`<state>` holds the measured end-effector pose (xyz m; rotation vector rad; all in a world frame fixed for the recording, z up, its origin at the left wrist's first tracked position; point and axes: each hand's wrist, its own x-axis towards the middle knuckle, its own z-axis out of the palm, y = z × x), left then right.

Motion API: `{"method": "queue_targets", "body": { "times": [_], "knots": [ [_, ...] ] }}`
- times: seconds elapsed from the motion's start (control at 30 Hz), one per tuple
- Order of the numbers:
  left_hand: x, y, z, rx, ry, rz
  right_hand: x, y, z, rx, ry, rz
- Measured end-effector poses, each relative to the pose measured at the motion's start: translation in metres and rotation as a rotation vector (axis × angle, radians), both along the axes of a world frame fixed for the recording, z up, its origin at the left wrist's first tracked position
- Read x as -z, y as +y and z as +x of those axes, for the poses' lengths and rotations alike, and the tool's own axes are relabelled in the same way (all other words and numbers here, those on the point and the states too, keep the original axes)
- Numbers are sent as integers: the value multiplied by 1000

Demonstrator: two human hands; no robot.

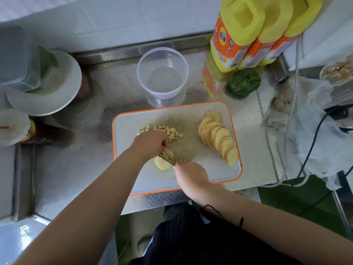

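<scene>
The small stack of potato slices lies on the near left part of the cutting board, partly cut into strips on its far side. The left hand sits just beyond it, fingers curled down onto the stack to pin it. The knife crosses the stack; its blade runs diagonally from near right to far left, with the tip close to the left fingertips. The right hand is closed around the handle, which is hidden in its grip, just to the near right of the stack. Judging by this, each coming cut has to fall on the slices close beside the left fingertips, so that narrow gap is what matters.

Just beyond the left hand is a pile of potato cubes. On the right side of the board a fanned row of uncut slices runs from far to near. Beyond the board on the metal surface stands a clear plastic tub, seemingly with nothing in it. To the far right are yellow oil bottles and a green pepper.
</scene>
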<state>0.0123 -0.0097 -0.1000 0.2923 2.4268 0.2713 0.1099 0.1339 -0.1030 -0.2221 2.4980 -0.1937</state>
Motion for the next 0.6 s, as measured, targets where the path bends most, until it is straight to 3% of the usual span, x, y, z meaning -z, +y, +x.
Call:
{"method": "queue_targets", "body": {
  "times": [0.13, 0.4, 0.47, 0.53, 0.6],
  "knots": [
    [-5, 2, -3, 25, -22, -22, 1, 0, 0, 3, -6, 4],
    [-11, 1, -16, -55, 157, -127, 3, 1, -1, -2, 7, -2],
    [-14, -5, -4, -109, 411, -7, 2, 1, -1, 3, 2, -6],
    [-23, -14, 23, -254, 848, 307, 2, 2, -2, 4, -1, -11],
    [-21, -23, 62, -294, 1106, 484, 2, 3, -3, 5, 4, -20]
  ]
}}
